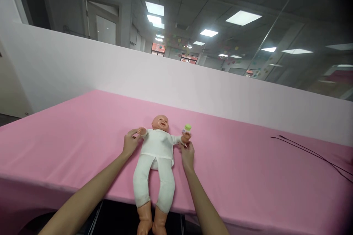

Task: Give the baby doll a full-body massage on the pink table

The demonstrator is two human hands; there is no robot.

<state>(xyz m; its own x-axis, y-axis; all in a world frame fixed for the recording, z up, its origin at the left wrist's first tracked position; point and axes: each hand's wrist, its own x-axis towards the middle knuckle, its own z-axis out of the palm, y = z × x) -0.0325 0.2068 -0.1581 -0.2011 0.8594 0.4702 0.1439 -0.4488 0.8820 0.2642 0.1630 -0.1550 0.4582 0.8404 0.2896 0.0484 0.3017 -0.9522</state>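
A baby doll (157,145) in a white cloth suit lies on its back on the pink-covered table, its bare feet reaching past the front edge. Both its arms are spread to the sides. My left hand (131,142) grips the doll's hand on the left, thumb and fingers closed about it. On the other side, my right hand (188,155) is closed at the doll's other forearm, just below its hand. Right behind that doll hand stands a small bottle (188,127) with a light green cap, partly hidden; I cannot tell whether they touch.
Thin black cables (306,149) lie on the right part of the pink tablecloth (234,176). A white low wall (176,80) with glass above it borders the table's back. Below the front edge is a dark chair (118,220).
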